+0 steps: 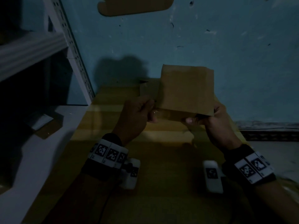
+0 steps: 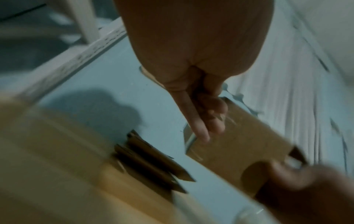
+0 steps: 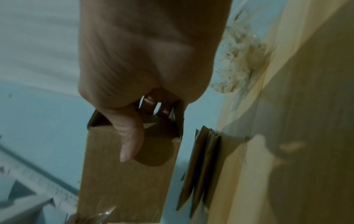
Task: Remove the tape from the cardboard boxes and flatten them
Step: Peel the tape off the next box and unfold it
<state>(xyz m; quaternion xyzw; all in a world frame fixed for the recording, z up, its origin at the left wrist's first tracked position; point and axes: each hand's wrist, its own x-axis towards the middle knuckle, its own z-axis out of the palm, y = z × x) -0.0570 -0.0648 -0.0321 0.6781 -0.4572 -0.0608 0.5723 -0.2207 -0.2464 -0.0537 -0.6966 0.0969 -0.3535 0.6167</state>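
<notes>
Head view, box: small cardboard box point(image 1: 186, 90) held in the air above the yellow tabletop point(image 1: 161, 159), near its far edge, likely raised so the tape can be reached.
Head view, hands: left hand point(image 1: 137, 113) pinches the box's left lower corner; right hand point(image 1: 210, 120) grips the right lower corner.
Left wrist view: fingers point(image 2: 199, 128) curled at a shiny tape strip point(image 2: 191, 141).
Right wrist view: thumb point(image 3: 130, 136) on the face, fingers inside the open end; flattened boxes point(image 3: 201, 166) stand at the tabletop's far edge.
</notes>
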